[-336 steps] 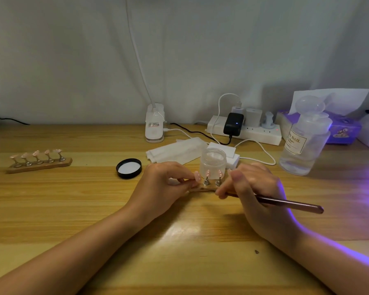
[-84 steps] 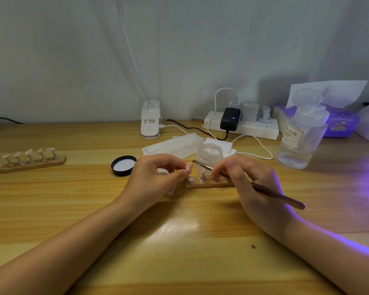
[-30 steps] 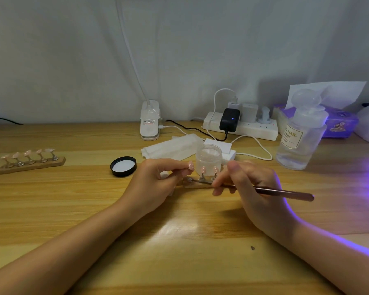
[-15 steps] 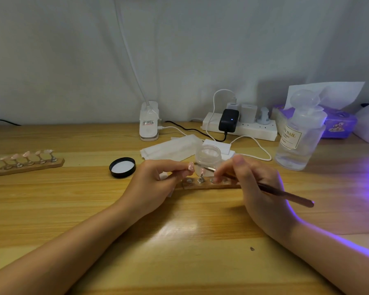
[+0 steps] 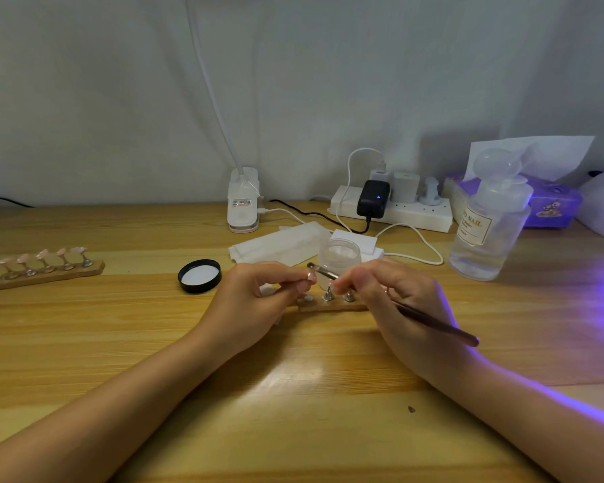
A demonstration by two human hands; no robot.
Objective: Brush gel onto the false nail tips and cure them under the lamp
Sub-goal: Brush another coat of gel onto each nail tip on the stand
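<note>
Dim, soft overall light. Violet glow spills in from the right, tinting the table (image 5: 572, 308) edge and right forearm (image 5: 537, 409). Pale glare patch on near table centre. Soft shadows behind far-right clutter. Wide-angle bowing at edges; slightly soft detail.

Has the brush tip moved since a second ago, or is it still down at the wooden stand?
Yes. Against the gel jar, the tip of the brush has risen from the wooden stand to jar height, at the nail tip the left hand pinches.
</note>
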